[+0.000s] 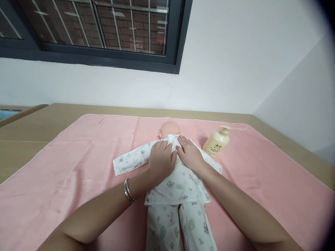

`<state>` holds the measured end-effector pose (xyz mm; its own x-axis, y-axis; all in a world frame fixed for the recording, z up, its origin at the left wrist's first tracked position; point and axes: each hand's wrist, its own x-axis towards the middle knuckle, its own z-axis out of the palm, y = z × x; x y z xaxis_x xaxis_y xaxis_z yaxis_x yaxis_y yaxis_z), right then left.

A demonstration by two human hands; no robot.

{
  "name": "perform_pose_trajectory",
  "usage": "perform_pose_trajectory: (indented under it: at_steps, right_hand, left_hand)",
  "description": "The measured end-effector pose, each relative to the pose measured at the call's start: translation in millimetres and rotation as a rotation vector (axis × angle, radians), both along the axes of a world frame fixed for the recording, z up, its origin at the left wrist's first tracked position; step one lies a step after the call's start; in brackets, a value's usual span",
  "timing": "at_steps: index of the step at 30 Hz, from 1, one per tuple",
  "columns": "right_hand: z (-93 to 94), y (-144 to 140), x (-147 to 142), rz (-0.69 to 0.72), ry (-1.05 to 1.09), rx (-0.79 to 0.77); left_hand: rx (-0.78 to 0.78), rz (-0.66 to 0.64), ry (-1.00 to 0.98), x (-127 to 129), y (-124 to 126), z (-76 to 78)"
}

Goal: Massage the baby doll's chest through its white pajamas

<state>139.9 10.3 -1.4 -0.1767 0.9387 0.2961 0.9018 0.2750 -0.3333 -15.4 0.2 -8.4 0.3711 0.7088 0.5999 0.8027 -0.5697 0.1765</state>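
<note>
A baby doll [169, 129] lies on its back on a pink towel [78, 164], head toward the wall. It wears a white printed top and trousers [180, 188]. My left hand [160, 158] lies flat on the doll's chest on the left side, fingers toward the collar, a silver bangle on its wrist. My right hand [188, 153] rests flat on the chest's right side, fingertips at the neckline. Both hands press the fabric near the collar; neither visibly grips it.
A cream pump bottle [216, 143] lies tilted on the towel just right of the doll's shoulder. The towel covers a tan table [31, 129] set against a white wall. A dark-framed window is above on the left.
</note>
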Motion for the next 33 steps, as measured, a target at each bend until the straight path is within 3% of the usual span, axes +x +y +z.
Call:
perform_pose_trajectory:
  at_steps: [5,12,16,33]
  right_hand:
    - [1.4,-3.3,-0.3,0.011,-0.002,-0.020]
    - [10.3,-30.0,-11.0,-0.039,-0.049,0.065]
    - [6.2,-29.6,-10.8,-0.040,-0.043,0.096]
    - [-5.7,-16.1,-8.2,0.005,0.009,0.099]
  left_hand:
    - [-0.017,0.031,-0.043,0.9,-1.8,0.5]
    - [-0.184,0.033,-0.189,-0.2,9.4,-4.3]
    - [-0.261,0.029,-0.191,-0.6,13.1,-7.0]
    - [-0.228,0.016,-0.211,1.1,8.1,-10.0]
